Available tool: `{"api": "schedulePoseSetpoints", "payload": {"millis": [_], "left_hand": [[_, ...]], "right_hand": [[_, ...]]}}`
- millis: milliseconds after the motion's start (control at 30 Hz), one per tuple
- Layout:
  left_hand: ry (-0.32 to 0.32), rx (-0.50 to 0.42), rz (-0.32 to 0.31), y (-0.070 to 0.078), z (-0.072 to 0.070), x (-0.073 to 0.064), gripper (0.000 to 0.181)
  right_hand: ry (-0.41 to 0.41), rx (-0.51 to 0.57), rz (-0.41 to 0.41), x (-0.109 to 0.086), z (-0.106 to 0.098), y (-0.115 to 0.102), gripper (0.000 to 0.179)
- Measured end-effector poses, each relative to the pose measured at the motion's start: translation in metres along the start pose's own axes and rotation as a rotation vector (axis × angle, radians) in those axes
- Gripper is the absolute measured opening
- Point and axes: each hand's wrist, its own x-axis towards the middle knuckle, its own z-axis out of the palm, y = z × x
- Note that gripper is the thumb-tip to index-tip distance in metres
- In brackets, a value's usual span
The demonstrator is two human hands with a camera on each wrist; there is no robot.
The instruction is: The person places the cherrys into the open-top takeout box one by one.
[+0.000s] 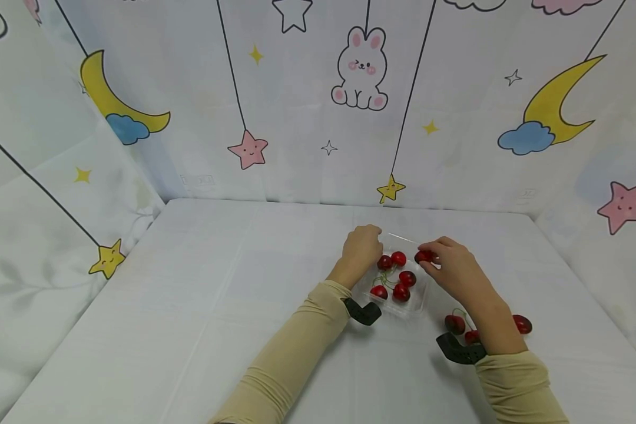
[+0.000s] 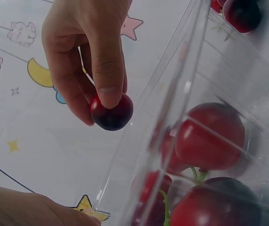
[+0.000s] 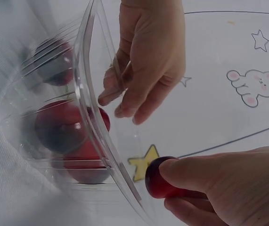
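A clear plastic box (image 1: 416,303) stands on the table with several dark red cherries (image 1: 401,292) in it, some with green stems. At its far left side, my left hand (image 1: 363,247) holds the rim, the fingertips straddling the edge in the right wrist view. Between thumb and fingers, my right hand (image 1: 456,268) pinches a single cherry (image 2: 111,113). That cherry is above the right rim of the box, outside the wall in the left wrist view.
Loose cherries (image 1: 454,324) lie on the white table (image 1: 201,306) right of the box, partly hidden by the right forearm; another cherry (image 1: 522,324) shows beyond it. A printed cloth (image 1: 307,118) hangs behind the table. Black wrist mounts (image 1: 363,312) sit below both hands.
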Motion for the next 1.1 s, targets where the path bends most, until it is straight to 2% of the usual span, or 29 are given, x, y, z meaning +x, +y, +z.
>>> {"api": "schedulePoseSetpoints", "payload": {"millis": [1100], "left_hand": [[-0.006, -0.019, -0.015, -0.0005, 0.0004, -0.0006, 0.034]], "right_hand": [[-0.024, 0.015, 0.022, 0.0007, 0.0021, -0.0037, 0.036]]}}
